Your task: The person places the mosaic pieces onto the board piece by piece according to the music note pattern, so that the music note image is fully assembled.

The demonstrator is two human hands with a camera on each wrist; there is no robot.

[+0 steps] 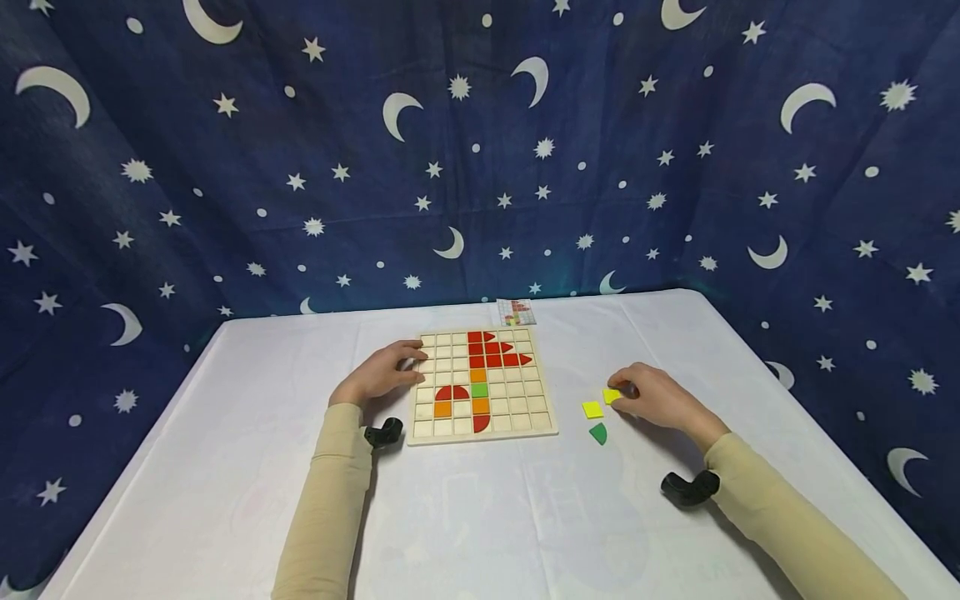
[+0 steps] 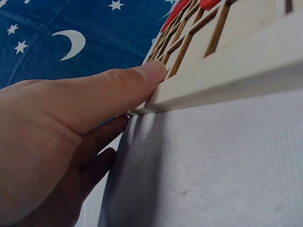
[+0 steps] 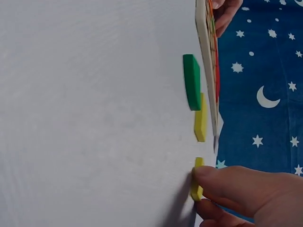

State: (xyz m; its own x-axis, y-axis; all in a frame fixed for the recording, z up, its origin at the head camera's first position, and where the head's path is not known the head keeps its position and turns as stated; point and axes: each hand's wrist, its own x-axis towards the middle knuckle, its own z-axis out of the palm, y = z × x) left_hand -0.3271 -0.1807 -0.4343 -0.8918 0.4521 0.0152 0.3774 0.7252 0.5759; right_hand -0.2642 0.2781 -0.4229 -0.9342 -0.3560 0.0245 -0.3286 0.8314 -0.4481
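A wooden grid board [image 1: 517, 406] lies on the table with red, orange and green pieces set in its left and middle cells. My left hand [image 1: 380, 372] rests at the board's left edge, its thumb [image 2: 152, 73] on the rim and the fingers spread along the side. To the right of the board, my right hand [image 1: 660, 400] pinches a yellow square tile [image 3: 197, 179] between thumb and fingers, at the tabletop. A second yellow square tile [image 1: 592, 410] lies just left of that hand, and a green quarter-circle piece [image 1: 598, 433] lies nearer the front.
A small pattern card [image 1: 516, 312] with a coloured grid lies behind the board. White cloth [image 1: 480, 517] covers the table, and a dark blue curtain [image 1: 480, 208] with moons and stars hangs behind it. A black camera mount sits at each wrist.
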